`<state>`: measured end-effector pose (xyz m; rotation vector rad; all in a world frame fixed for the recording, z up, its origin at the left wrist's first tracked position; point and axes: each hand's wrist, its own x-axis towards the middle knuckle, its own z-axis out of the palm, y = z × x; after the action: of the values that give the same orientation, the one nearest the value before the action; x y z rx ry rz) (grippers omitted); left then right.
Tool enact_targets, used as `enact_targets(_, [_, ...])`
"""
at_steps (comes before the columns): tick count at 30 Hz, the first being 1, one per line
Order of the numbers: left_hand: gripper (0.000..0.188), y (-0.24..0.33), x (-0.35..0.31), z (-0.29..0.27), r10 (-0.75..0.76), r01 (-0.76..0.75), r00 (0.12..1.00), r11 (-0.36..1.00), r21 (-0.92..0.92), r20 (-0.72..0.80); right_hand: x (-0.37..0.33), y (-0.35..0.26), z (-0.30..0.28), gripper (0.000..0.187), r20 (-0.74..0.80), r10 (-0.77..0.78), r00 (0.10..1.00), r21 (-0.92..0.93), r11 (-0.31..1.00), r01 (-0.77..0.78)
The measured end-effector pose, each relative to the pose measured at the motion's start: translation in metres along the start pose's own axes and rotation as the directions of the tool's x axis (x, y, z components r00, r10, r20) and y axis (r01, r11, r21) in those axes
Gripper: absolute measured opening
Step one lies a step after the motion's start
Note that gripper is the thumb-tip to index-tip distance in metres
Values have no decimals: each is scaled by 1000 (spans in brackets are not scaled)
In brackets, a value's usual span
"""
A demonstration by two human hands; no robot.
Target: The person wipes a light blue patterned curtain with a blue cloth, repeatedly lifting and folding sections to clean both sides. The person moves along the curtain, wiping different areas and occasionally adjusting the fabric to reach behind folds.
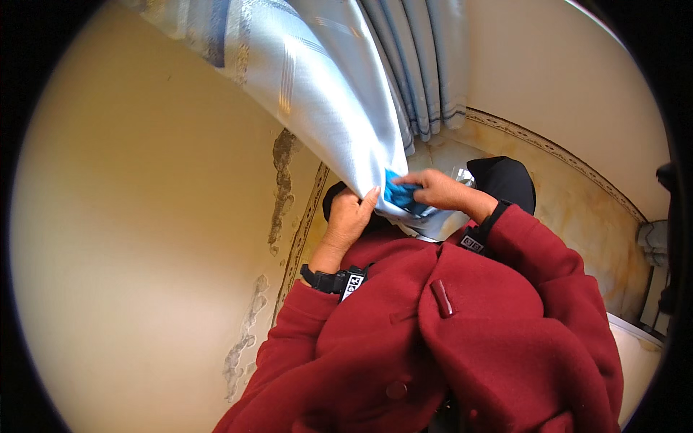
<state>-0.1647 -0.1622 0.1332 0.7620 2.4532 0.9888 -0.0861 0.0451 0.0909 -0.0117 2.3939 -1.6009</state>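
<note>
Left hand (pixel 350 218) pinches silvery curtain (pixel 317 86) at its gathered lower end. Right hand (pixel 442 192) is at the blue cloth (pixel 398 195) there; fingers blurred, can't tell grip. Looks mid-job: curtain not yet released. Pleated drape (pixel 426 65) hangs behind.

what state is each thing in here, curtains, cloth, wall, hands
held curtain, slanting down, gathered at the hands
rear curtain, hanging in folds
blue cloth, crumpled
left wall, plaster flaking in patches
left hand, gripping the held curtain
right hand, at the blue cloth, fingers partly blurred
</note>
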Motion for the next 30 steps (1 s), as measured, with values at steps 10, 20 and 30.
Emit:
enact_targets(10, [27, 17, -36, -48, -29, -146, 955, 822, -551, -296, 12, -24, 48, 54, -242, -506, 828, -134, 863, 488])
enact_targets(20, [51, -8, -72, -201, -149, -572, 694, 480, -665, -704, 13, -11, 60, 57, 155, -349, 924, 110, 936, 335])
enact_targets(30, [52, -119, -72, -74, -295, -5, 851, 822, -569, -435, 52, -73, 105, 60, 447, -306, 841, -164, 896, 413])
